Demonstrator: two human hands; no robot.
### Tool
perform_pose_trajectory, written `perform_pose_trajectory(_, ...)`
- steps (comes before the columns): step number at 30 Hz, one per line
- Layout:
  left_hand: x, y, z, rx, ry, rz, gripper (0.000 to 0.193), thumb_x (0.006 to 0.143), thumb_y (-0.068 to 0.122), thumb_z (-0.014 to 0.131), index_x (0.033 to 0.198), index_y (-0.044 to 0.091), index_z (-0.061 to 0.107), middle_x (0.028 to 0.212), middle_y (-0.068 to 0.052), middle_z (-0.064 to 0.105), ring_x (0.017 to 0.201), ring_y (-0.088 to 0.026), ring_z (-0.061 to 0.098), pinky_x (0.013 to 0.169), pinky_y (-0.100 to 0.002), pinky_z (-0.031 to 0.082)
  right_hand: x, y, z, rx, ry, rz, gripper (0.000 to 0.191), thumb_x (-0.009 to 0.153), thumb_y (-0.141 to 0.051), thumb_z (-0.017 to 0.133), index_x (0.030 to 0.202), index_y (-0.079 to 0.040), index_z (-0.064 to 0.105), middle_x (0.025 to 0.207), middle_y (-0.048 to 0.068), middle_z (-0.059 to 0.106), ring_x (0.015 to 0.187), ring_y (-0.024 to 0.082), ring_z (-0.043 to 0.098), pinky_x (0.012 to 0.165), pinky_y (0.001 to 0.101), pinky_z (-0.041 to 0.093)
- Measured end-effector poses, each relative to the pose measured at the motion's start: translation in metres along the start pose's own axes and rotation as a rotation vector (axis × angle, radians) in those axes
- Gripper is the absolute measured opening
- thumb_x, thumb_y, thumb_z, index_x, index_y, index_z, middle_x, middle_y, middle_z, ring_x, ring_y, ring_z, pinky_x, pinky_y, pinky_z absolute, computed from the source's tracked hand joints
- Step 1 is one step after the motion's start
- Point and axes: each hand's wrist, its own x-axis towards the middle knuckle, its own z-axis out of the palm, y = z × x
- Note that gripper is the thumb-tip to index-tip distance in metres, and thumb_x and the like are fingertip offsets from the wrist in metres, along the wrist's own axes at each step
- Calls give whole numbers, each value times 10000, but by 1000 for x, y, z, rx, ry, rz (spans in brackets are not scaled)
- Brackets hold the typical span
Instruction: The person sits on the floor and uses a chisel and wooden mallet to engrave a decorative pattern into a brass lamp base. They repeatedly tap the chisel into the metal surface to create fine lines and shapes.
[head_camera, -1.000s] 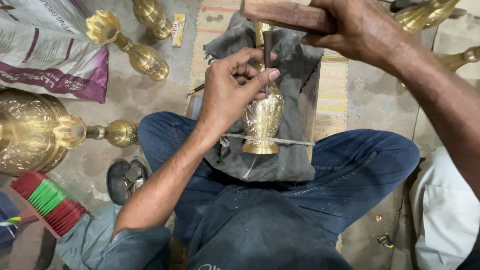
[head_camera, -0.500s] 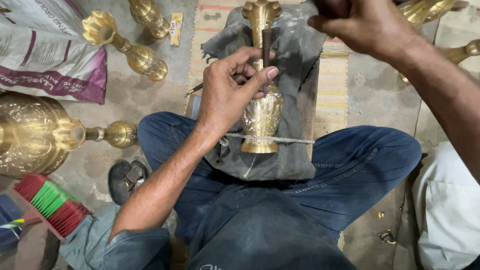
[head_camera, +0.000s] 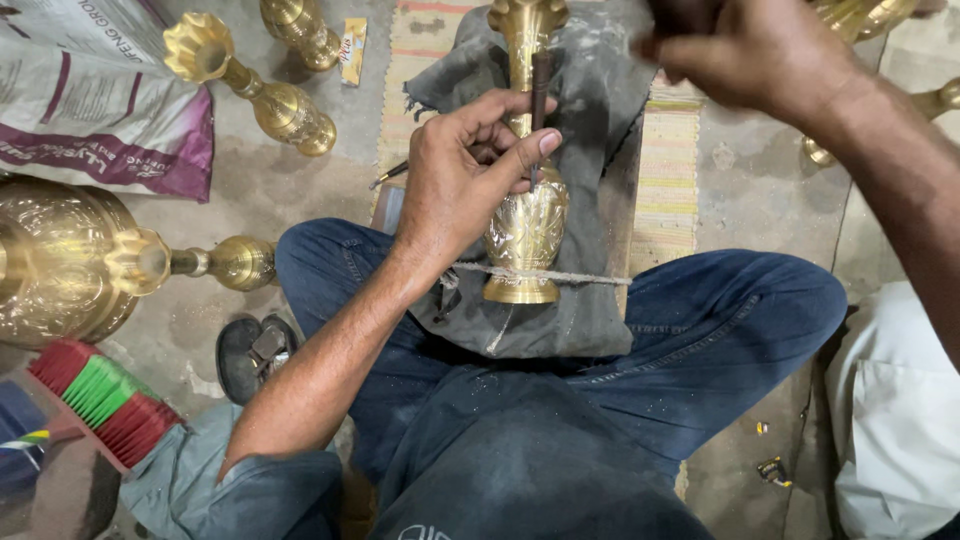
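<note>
Head view shows the left hand (head_camera: 470, 170) closed around a thin dark punch (head_camera: 540, 95), pinched between thumb and fingers, with its lower end hidden behind the thumb where it appears to meet the shoulder of the brass vase (head_camera: 527, 225). The vase lies directly beneath this hand, on a grey cloth (head_camera: 590, 300) spread across the person's lap, its flared mouth pointing away from the body and its foot toward it. A cord (head_camera: 580, 276) crosses the vase just above the foot and holds it down against the cloth.

The right hand (head_camera: 750, 50) is raised above and to the right of the punch, fingers curled as if around a striking tool. That tool is cut off by the top edge of the frame, so what the hand grips cannot be confirmed.

Judged step: chasing or engraving the vase surface, with the punch positioned and the striking hand lifted. The next move calls for a square blow on the punch head while the left hand keeps the tip fixed and the angle constant.

Limits of the view: the punch tip and the mark under it are covered by the left thumb. Beyond the left hand, to its left, further brass pieces (head_camera: 250, 85) lie on the floor, partly out of frame.
</note>
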Motion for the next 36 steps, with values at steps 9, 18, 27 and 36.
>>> perform_pose_trajectory(9,1,-4,0,139,17,17,318,980,209,772,1251,52,713,693,28,706,633,-27,715,581,-199,625,-6,1,3,-113,90,-226,260,938,-159,793,1019,47,656,783,176,639,704,316,653,640,430,520)
perform_pose_trajectory(18,0,-4,-1,57,-20,30,347,995,216,760,1294,45,715,720,8,683,696,-38,704,615,-216,631,-7,28,22,108,31,-71,165,1096,-147,757,1007,-10,739,893,132,747,817,244,731,714,399,568)
perform_pose_trajectory(27,1,2,-2,63,-33,7,330,999,221,766,1292,75,720,724,24,691,701,-26,704,628,-212,632,-14,2,7,88,51,93,237,1007,-219,749,1080,2,703,850,163,718,710,276,715,632,392,587)
perform_pose_trajectory(36,0,3,-3,65,-48,2,350,1003,234,755,1314,78,714,731,41,706,713,-17,699,631,-205,620,-17,-1,8,-44,183,-203,207,967,-154,786,1081,3,714,830,128,717,725,247,717,626,385,589)
